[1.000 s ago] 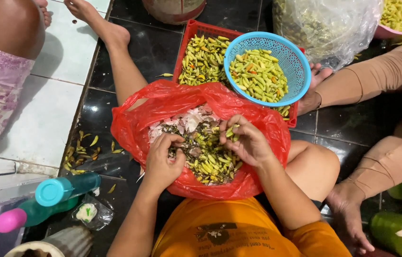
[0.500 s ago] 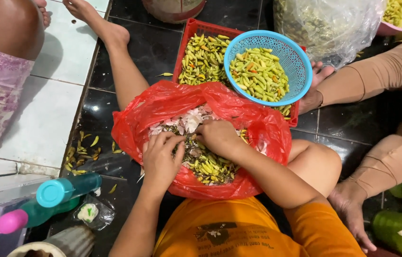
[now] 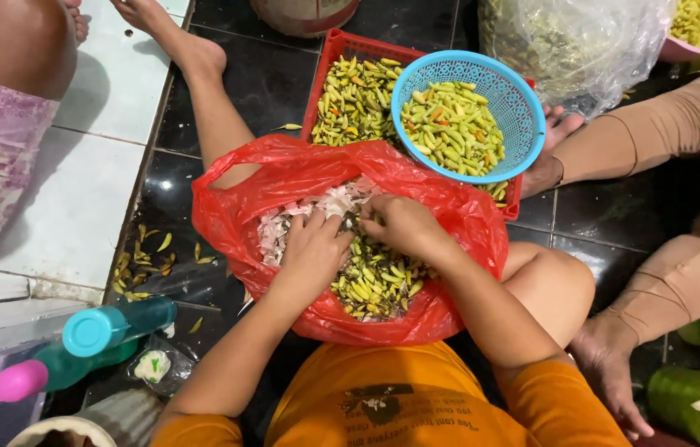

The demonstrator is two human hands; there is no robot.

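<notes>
Two bare hands work close together inside a red plastic bag that lies open on the person's lap, just above the hem of an orange shirt. The left hand is curled, fingers bent down into the heap of small yellow-green chillies near its middle; the right hand sits just beside it, also half-closed, fingertips pressed among the pods. Whether either hand has one pod pinched between thumb and finger I cannot tell, since the knuckles hide the tips. Pale papery scraps lie along the far-left side of the bag, touching the chillies. By the look of it the step in hand is sorting or stemming the pods, and the next move calls for a fine pinch on a single chilli and a lift clear of the pile without dragging the thin plastic along. To the left, on the dark tiles, lie loose chilli bits, and nearer the camera a teal-capped bottle. Beyond the bag stands a red crate full of chillies, with a blue basket of more pods resting on its right part. Another person's sleeved arm reaches toward the basket from the right.
</notes>
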